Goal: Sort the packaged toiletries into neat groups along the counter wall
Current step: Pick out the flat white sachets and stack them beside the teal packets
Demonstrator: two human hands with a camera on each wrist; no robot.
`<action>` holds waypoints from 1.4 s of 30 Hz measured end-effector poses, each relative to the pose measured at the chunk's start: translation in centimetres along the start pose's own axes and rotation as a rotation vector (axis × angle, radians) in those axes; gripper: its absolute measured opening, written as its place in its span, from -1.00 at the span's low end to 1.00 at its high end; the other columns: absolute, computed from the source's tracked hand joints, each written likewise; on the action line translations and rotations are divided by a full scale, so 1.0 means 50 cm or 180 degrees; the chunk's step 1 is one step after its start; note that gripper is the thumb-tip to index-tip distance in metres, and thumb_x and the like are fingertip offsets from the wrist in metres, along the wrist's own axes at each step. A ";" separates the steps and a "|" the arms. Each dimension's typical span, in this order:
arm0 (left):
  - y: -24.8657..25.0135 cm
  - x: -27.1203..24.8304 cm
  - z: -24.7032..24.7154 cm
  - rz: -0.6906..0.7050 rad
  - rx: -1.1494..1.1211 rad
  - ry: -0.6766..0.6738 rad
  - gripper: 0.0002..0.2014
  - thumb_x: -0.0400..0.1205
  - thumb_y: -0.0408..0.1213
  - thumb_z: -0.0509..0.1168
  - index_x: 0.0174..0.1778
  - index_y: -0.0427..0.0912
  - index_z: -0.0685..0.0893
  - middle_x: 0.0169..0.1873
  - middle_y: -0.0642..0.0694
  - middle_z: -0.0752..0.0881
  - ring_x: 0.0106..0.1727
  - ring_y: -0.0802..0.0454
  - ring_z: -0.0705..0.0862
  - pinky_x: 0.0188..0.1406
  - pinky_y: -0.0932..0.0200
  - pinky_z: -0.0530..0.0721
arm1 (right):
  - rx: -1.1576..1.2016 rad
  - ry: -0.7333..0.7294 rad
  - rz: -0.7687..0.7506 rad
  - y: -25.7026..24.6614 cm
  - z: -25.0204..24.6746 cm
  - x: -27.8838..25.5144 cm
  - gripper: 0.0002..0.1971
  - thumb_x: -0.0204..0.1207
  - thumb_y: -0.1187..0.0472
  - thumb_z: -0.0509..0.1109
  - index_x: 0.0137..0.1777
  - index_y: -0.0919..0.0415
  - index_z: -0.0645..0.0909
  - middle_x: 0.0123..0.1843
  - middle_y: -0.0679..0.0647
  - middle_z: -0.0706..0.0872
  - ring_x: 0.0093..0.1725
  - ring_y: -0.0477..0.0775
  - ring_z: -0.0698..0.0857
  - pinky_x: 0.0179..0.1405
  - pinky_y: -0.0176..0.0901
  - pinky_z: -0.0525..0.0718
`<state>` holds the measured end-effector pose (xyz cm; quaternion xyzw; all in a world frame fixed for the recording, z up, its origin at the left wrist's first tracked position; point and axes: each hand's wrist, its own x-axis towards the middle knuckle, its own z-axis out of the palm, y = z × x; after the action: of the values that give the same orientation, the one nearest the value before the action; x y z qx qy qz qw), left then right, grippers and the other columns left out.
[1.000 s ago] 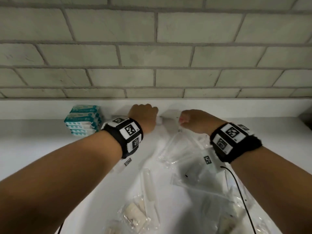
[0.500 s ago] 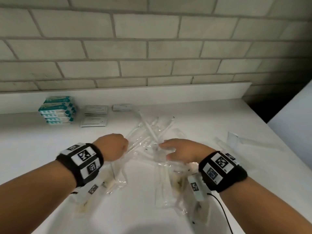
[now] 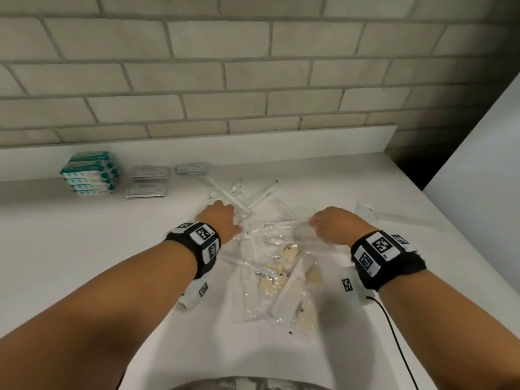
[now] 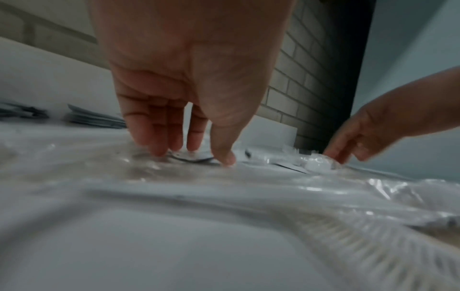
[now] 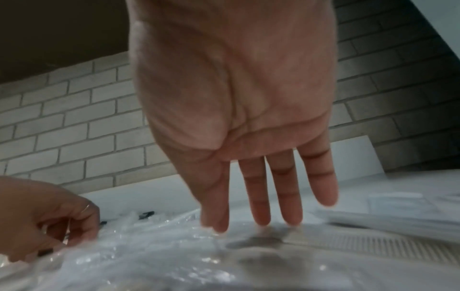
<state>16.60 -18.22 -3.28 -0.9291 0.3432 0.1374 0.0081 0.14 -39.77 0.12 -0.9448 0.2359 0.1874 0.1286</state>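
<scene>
A loose pile of clear-wrapped toiletries lies mid-counter: white toothbrushes at its far end, a white comb and cream items nearer me. My left hand reaches down on the pile's far left. In the left wrist view its straight fingers and thumb touch the crinkled wrap on either side of a flat grey packet. My right hand is at the pile's right. Its straight fingertips rest on the plastic wrap, holding nothing.
Along the wall stand a stack of teal packets, two stacks of grey sachets and a small grey box. A long clear-wrapped item lies alone at the right. The counter drops off at its right edge.
Both hands have drawn back from the wall ledge to the pile in the middle of the counter and opened onto the wrappers. A grey box now sits at the wall.
</scene>
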 end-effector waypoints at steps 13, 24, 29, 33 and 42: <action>0.025 -0.008 -0.027 -0.0188 0.0378 -0.0446 -0.69 0.58 -0.24 0.32 0.22 -0.25 0.59 0.16 -0.19 0.68 0.17 -0.13 0.66 0.04 0.12 0.61 | -0.0816 -0.0125 -0.0174 -0.091 0.007 0.055 -0.64 0.59 0.31 0.15 0.32 0.21 0.63 0.27 0.11 0.66 0.18 0.19 0.67 0.23 0.05 0.61; 0.035 -0.008 -0.007 -0.0364 0.0005 -0.0169 -0.71 0.60 -0.07 0.36 -0.06 -0.26 0.58 0.02 -0.18 0.61 -0.13 -0.03 0.58 -0.15 0.17 0.55 | -0.0500 0.0260 0.0704 -0.153 0.041 0.081 -0.57 0.55 0.15 0.25 0.42 0.19 0.44 0.30 0.18 0.43 0.26 0.21 0.51 0.24 0.15 0.52; 0.030 -0.009 0.008 -0.0642 -0.0566 -0.0148 -0.27 0.50 -0.01 0.47 0.48 -0.22 0.30 0.32 -0.26 0.49 0.26 -0.22 0.59 0.21 -0.04 0.63 | -0.0149 0.0127 0.0871 -0.167 0.041 0.086 -0.54 0.54 0.15 0.26 0.44 0.19 0.43 0.40 0.16 0.47 0.38 0.21 0.47 0.35 0.15 0.40; 0.035 -0.007 -0.001 -0.0784 -0.0948 -0.0380 -0.15 0.52 -0.15 0.48 0.59 -0.28 0.12 0.37 -0.24 0.55 0.29 -0.18 0.62 0.14 0.08 0.61 | 0.0291 -0.0037 0.0586 -0.171 0.026 0.080 -0.78 0.54 0.23 0.26 0.12 0.27 0.62 0.25 0.16 0.67 0.24 0.25 0.64 0.24 0.05 0.58; 0.020 -0.034 -0.019 -0.0571 -0.1456 0.0000 -0.30 0.46 0.12 0.47 0.44 -0.12 0.43 0.25 -0.11 0.64 -0.02 0.03 0.60 -0.13 0.20 0.52 | 0.0505 -0.0016 0.0174 -0.090 -0.019 0.060 -0.58 0.61 0.22 0.32 0.44 0.35 0.48 0.37 0.26 0.62 0.26 0.24 0.65 0.35 0.01 0.58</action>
<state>14.96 -18.03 -1.84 -0.9335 0.2193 0.2102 -0.1903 5.11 -37.43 0.43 -0.9244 0.2754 0.1739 0.1986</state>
